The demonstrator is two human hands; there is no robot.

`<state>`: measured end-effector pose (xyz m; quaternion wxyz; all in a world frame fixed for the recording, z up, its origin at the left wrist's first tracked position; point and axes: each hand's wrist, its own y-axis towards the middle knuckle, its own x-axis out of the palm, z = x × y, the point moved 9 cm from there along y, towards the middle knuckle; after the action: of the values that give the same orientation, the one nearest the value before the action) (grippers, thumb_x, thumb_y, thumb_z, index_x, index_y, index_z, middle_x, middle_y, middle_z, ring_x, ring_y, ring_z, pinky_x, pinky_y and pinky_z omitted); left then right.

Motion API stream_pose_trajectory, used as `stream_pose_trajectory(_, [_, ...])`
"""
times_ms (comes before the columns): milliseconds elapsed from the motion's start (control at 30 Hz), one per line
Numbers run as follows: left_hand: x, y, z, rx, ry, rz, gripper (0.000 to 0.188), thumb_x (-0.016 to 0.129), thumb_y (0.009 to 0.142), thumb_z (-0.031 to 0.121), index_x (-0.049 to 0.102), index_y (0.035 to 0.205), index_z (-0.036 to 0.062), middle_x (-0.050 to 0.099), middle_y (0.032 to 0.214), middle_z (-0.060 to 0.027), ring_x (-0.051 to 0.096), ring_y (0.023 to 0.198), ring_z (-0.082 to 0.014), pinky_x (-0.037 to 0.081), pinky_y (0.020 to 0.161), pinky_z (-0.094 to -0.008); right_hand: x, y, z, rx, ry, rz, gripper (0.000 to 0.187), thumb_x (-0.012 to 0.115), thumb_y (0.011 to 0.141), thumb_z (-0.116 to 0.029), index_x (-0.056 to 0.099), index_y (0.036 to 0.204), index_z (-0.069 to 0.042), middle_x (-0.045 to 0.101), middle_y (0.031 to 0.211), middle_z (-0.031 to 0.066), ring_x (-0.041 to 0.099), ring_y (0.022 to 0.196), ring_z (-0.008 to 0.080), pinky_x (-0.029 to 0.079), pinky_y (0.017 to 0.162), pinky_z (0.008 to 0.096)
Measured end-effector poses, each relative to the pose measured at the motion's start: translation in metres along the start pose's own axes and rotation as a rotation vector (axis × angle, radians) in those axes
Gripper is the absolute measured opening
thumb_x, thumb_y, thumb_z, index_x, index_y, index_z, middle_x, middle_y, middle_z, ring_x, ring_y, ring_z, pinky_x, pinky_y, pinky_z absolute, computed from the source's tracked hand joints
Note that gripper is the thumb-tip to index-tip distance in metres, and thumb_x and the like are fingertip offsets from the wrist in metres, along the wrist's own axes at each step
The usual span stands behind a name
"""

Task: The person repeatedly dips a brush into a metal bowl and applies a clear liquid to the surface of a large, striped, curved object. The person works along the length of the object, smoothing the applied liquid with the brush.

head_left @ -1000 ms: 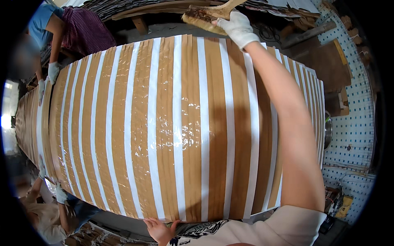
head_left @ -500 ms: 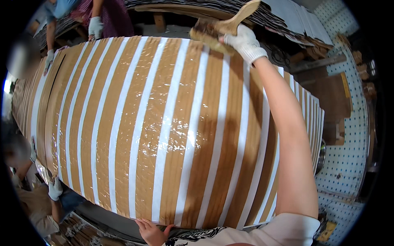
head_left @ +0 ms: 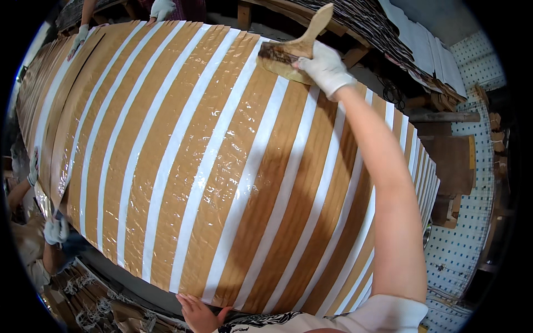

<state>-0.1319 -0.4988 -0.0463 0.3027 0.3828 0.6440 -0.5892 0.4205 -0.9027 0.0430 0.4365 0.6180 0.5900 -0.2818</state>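
A wide, flat brush point(head_left: 294, 50) with a pale wooden handle is in my right hand point(head_left: 327, 66), which wears a white glove. Its bristles touch the far edge of a broad spread of overlapping sheets point(head_left: 222, 183), brown with white stripes between. Part of this spread has a shiny, wet-looking or film-like surface. My bare left hand point(head_left: 197, 314) rests at the near edge of the sheets, fingers stretched out and nothing in them. My right forearm reaches across the right side and covers some of the stripes.
Gloved hands of other people touch the sheets at the far left point(head_left: 79, 43), far edge point(head_left: 162, 8) and lower left point(head_left: 56, 231). A wooden rack point(head_left: 244, 15) with dark stacked sheets stands behind. Brown boards point(head_left: 444, 164) lean by a dotted white surface point(head_left: 472, 216) at right.
The view has shifted. The brush has come down flatter onto the far edge of the sheets. At the lower left, a person's gloved hand has moved slightly along the sheets' edge.
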Motion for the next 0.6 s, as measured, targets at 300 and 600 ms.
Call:
stream_pose_trajectory(300, [0.033, -0.007, -0.017, -0.124, -0.214, 0.003, 0.109, 0.059, 0.077, 0.075, 0.049, 0.128, -0.0204, 0.047, 0.136, -0.0386, 0.042, 0.132, -0.0467, 0.034, 0.112, -0.0486, -0.001, 0.028, -0.031, 0.022, 0.06, 0.019, 0.046, 0.077, 0.078, -0.037, 0.066, 0.111, -0.006, 0.068, 0.112, 0.0191, 0.062, 0.111, 0.0361, 0.049, 0.093, 0.041])
stream_pose_trajectory(600, [-0.022, -0.01, -0.004, 0.026, -0.196, 0.21, 0.117, 0.074, 0.067, 0.069, 0.042, 0.131, -0.0237, 0.039, 0.138, -0.0452, 0.033, 0.137, -0.0555, 0.04, 0.102, -0.0526, 0.025, -0.084, -0.083, 0.073, -0.139, 0.05, 0.029, 0.066, 0.086, -0.028, 0.062, 0.106, -0.007, 0.068, 0.103, 0.0173, 0.064, 0.1, 0.0361, 0.05, 0.087, 0.0434])
